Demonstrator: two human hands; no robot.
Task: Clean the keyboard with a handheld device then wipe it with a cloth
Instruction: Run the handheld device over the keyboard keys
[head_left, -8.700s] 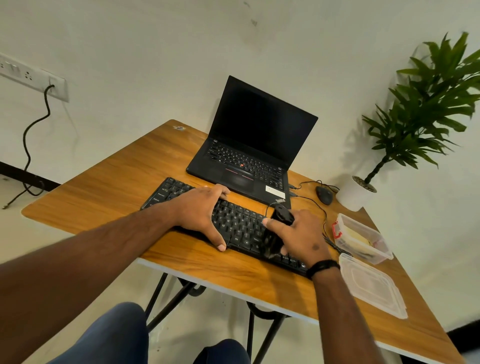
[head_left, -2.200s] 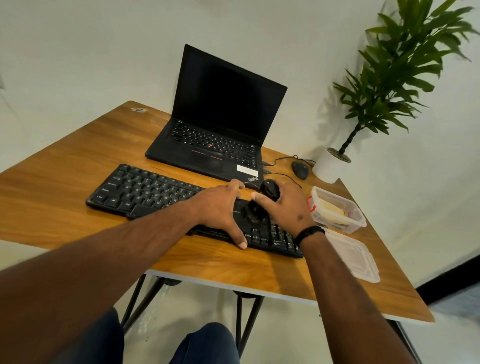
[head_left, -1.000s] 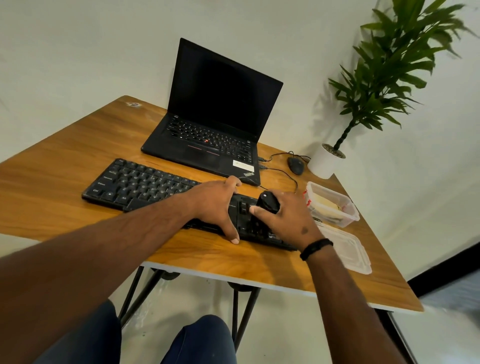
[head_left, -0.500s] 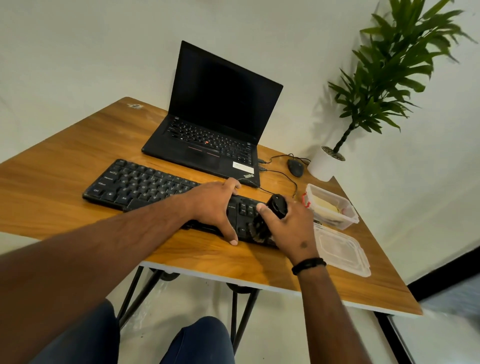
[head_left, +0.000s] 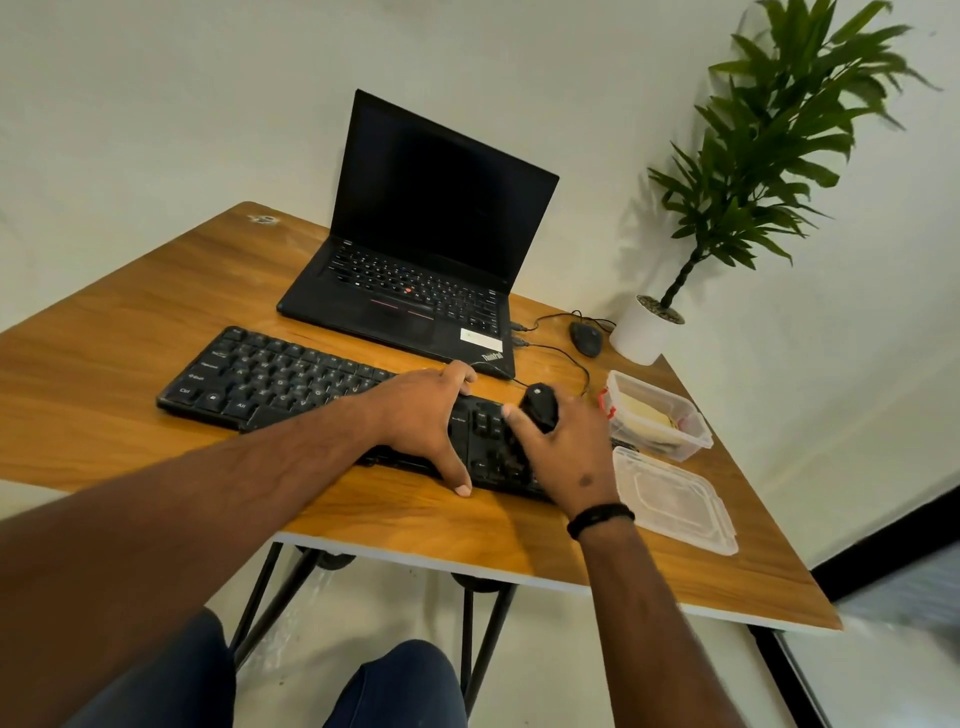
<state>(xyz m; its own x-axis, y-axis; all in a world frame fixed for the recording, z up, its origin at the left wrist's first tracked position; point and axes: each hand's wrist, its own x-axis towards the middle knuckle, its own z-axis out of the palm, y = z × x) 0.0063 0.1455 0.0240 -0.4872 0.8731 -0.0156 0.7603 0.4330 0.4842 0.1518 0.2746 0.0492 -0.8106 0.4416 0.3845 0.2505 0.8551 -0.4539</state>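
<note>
Two hands on the job: left hand (head_left: 423, 415) spread flat, bracing the keyboard (head_left: 291, 382) at the bench (head_left: 104, 415) front; right hand (head_left: 566, 441) wrapped round the handheld device (head_left: 540, 408) over its right end. Keyboard looks light, rigid, prone to sliding; device small, smooth. Grip its body.

Wooden table (head_left: 104, 332) carries an open laptop (head_left: 415, 291) (screen dark), wired mouse (head_left: 586, 338), potted plant (head_left: 647, 332), clear container (head_left: 655, 415), detached lid (head_left: 672, 499).
</note>
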